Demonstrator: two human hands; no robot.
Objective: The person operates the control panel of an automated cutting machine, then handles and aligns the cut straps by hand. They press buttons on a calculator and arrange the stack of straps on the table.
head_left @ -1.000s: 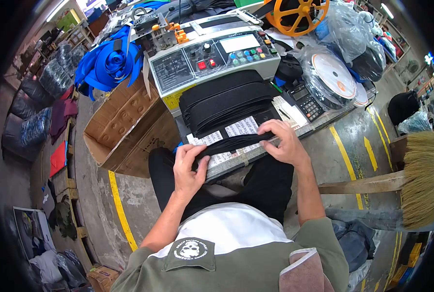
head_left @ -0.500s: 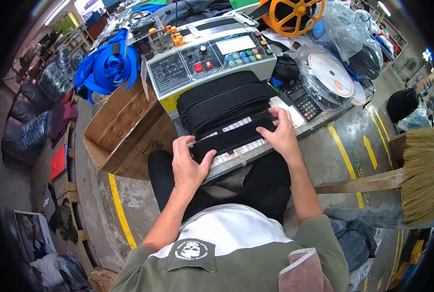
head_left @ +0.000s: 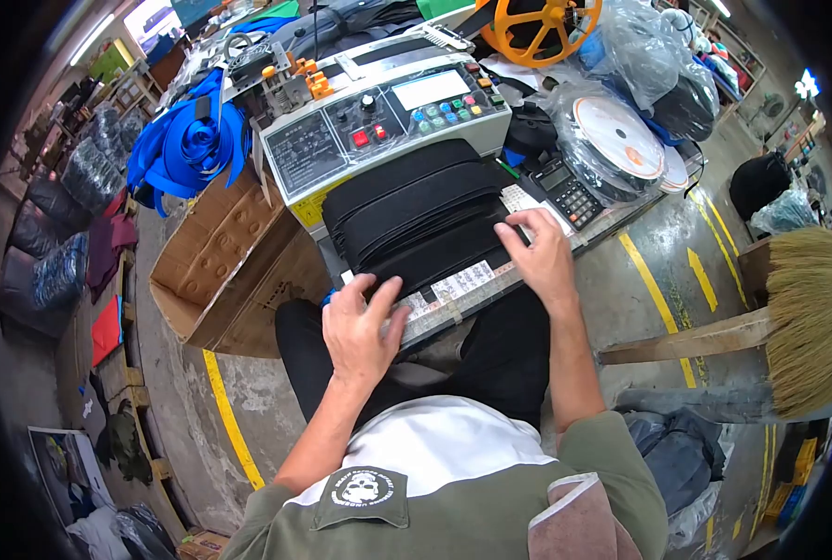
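Note:
A thick stack of black webbing strips [head_left: 411, 201] lies in front of the control panel, its layers running side to side. Along its near side, a black strip [head_left: 434, 250] rests close against the pile. By the strip's left end, my left hand [head_left: 362, 327] is open, with thumb and fingers apart. At the opposite end, my right hand [head_left: 539, 257] is open too, fingertips right beside the strip. Between the hands, a white printed label strip [head_left: 467, 280] shows on the bench's front edge.
Behind the stack stands a machine with a buttoned control panel [head_left: 383, 121]. A calculator [head_left: 570, 194] and a plastic-wrapped reel [head_left: 619, 140] sit on the right. Blue webbing [head_left: 196, 140] hangs at the left above a cardboard box [head_left: 220, 261]. A straw broom [head_left: 803, 322] juts in from the right.
The front black strip has moved back from the bench edge against the stack, uncovering more of the printed label. Both hands have loosened from its ends. The view has shifted slightly.

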